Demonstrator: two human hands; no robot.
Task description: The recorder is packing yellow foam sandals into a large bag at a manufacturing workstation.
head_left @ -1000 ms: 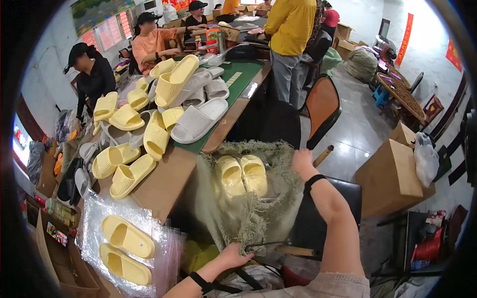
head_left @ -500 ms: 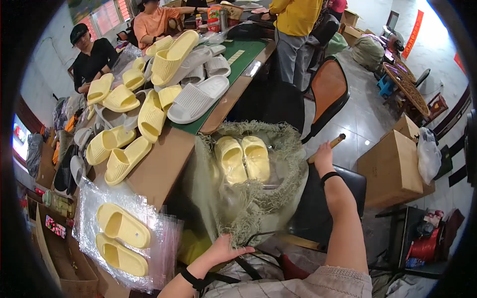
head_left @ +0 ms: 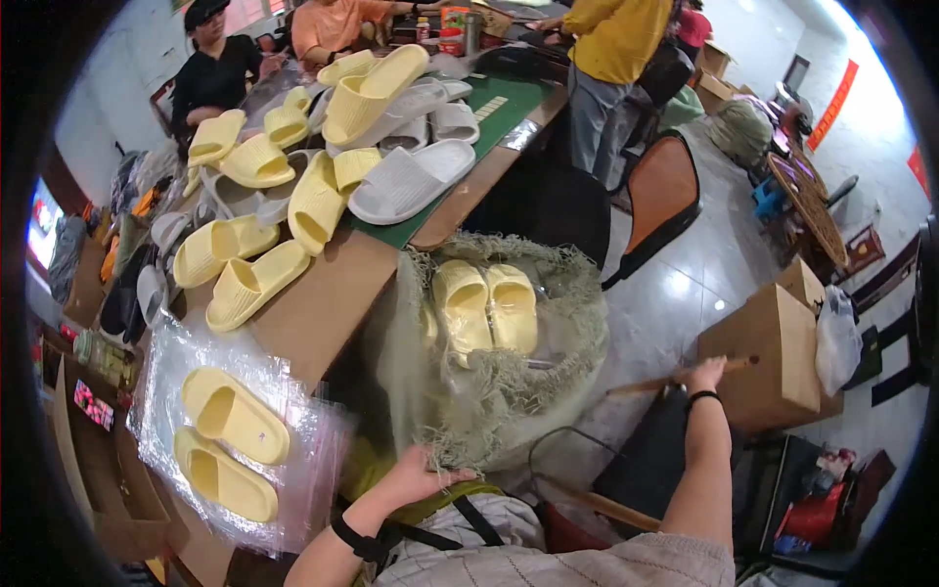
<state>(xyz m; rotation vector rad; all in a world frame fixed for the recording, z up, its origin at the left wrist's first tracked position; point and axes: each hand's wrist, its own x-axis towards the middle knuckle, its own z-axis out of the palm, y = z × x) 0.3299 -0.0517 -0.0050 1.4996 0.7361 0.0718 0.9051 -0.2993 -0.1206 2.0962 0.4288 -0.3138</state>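
A pale green woven sack (head_left: 587,362) with a frayed rim stands before me, a pair of yellow slippers (head_left: 514,308) in clear wrap lying in its mouth. My left hand (head_left: 416,477) grips the near rim, thumb outstretched and fingers partly hidden by the fringe. Out to the right, my right hand (head_left: 702,374) is closed round a wooden bar (head_left: 646,385), which seems to belong to the chair with a black seat (head_left: 641,460). On the table's near left, another yellow pair (head_left: 235,416) rests on a stack of clear plastic bags (head_left: 313,440).
Loose yellow and grey slippers (head_left: 411,181) are heaped on the brown table (head_left: 333,333). An orange-backed chair (head_left: 663,196) stands beyond the sack, cardboard boxes (head_left: 763,352) at the right. Several people, one in a yellow top (head_left: 621,39), are around the table's far side.
My right hand has swung the wooden bar right and nearer to me, and the black seat has shifted with it. My left hand stays at the sack's rim. The view has turned slightly.
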